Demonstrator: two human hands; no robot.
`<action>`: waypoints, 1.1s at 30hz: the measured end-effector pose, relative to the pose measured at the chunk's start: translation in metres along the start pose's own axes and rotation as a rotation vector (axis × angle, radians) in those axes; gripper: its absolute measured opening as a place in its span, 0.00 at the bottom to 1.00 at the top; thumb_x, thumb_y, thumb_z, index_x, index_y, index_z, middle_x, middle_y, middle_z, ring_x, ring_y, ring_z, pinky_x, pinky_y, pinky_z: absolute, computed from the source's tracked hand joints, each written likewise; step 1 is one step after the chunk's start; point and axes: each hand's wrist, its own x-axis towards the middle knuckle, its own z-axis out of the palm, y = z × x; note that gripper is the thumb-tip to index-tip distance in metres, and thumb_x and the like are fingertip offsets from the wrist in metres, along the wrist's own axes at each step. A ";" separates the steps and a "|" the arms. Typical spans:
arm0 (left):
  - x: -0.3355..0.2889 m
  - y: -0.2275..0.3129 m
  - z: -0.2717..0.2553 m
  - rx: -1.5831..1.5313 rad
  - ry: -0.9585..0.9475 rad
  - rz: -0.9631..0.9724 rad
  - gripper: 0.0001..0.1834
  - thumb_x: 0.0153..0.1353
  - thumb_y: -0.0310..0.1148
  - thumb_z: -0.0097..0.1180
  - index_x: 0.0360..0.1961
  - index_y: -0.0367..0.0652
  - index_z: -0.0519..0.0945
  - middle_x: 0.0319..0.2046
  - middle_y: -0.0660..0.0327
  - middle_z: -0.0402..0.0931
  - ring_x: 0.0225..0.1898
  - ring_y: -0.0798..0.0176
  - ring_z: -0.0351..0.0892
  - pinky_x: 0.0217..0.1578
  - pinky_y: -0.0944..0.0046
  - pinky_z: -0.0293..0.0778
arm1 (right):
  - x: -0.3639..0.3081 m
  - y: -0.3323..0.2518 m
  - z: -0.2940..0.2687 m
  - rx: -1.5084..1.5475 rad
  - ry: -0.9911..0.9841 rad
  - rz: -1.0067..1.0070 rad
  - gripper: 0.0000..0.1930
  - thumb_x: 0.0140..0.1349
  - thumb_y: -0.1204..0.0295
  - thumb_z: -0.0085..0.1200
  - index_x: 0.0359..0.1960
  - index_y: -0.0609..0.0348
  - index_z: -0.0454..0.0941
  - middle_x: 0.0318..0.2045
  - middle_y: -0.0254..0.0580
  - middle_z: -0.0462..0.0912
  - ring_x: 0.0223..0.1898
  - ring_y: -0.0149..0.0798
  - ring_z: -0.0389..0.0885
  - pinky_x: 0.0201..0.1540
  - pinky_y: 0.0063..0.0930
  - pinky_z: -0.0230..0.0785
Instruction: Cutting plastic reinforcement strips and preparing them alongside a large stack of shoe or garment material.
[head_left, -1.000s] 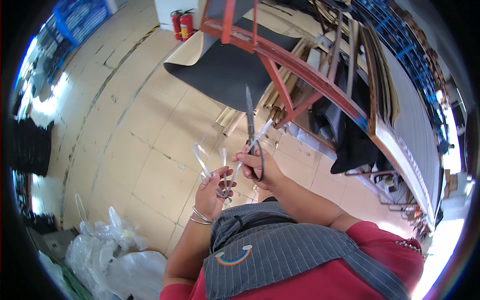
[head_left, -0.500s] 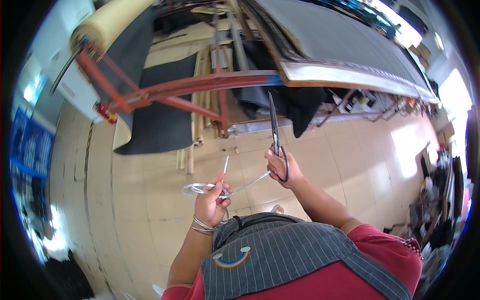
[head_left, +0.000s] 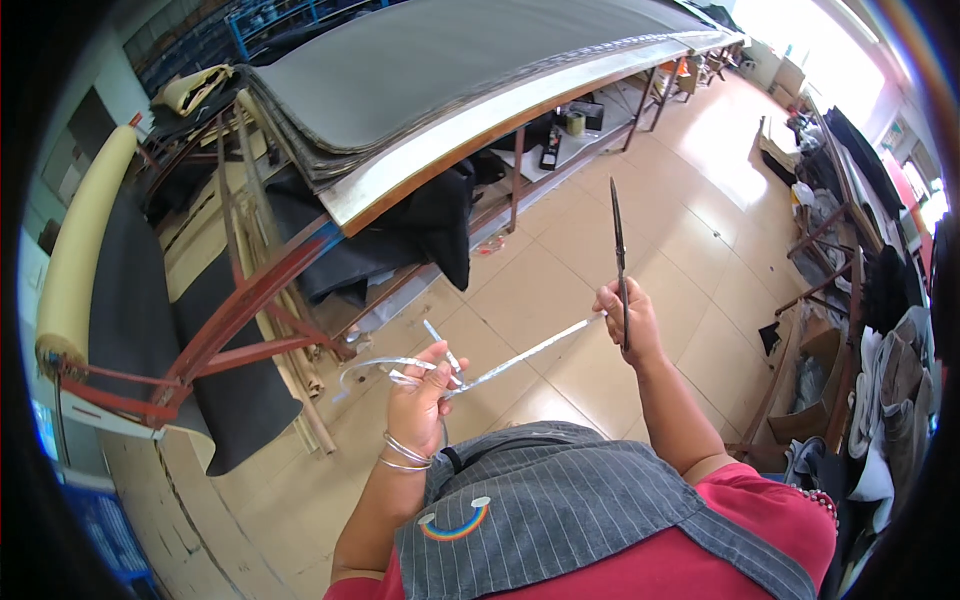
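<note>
My right hand (head_left: 632,318) is closed around the handles of a large pair of dark scissors (head_left: 618,225). Its long blades point up and away from me, close together. The same hand also pinches one end of a narrow white tape (head_left: 530,355) that looks like a measuring tape. From there the tape runs straight down to the left, into my left hand (head_left: 418,400), which is closed on it with thumb and fingers. Loops and a short tail of tape stick out past those fingers. Thin bracelets circle my left wrist.
A long table (head_left: 400,165) stacked with grey fabric stretches ahead, with dark cloth (head_left: 425,225) hanging under its corner. At left, a red metal frame (head_left: 250,300) carries a cream roll (head_left: 85,240) and dark sheet. A cardboard box (head_left: 820,385) and piled cloth line the right side.
My view has swung to the right, so the table and frame sit further left. My hands are further apart, with a longer, straighter stretch of tape between them.
</note>
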 end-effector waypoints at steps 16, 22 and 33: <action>0.097 0.018 0.010 0.104 -0.103 -0.022 0.11 0.63 0.37 0.51 0.41 0.42 0.73 0.36 0.64 0.77 0.31 0.76 0.70 0.23 0.76 0.61 | 0.055 0.017 0.109 -0.290 -0.545 0.073 0.14 0.58 0.61 0.57 0.29 0.61 0.75 0.19 0.29 0.74 0.20 0.22 0.67 0.21 0.18 0.60; 0.145 0.043 -0.008 0.080 -0.156 -0.168 0.12 0.62 0.38 0.52 0.40 0.40 0.74 0.26 0.68 0.71 0.20 0.80 0.59 0.18 0.78 0.54 | 0.094 0.000 0.154 0.048 -0.419 0.279 0.09 0.61 0.67 0.52 0.32 0.61 0.71 0.19 0.36 0.75 0.10 0.24 0.64 0.11 0.18 0.54; 0.215 0.059 -0.038 0.471 -0.386 -0.126 0.15 0.64 0.41 0.49 0.35 0.38 0.78 0.18 0.67 0.70 0.20 0.74 0.67 0.21 0.72 0.63 | 0.126 -0.011 0.195 0.391 -0.296 0.352 0.10 0.64 0.66 0.47 0.34 0.61 0.68 0.32 0.49 0.80 0.14 0.26 0.73 0.12 0.15 0.58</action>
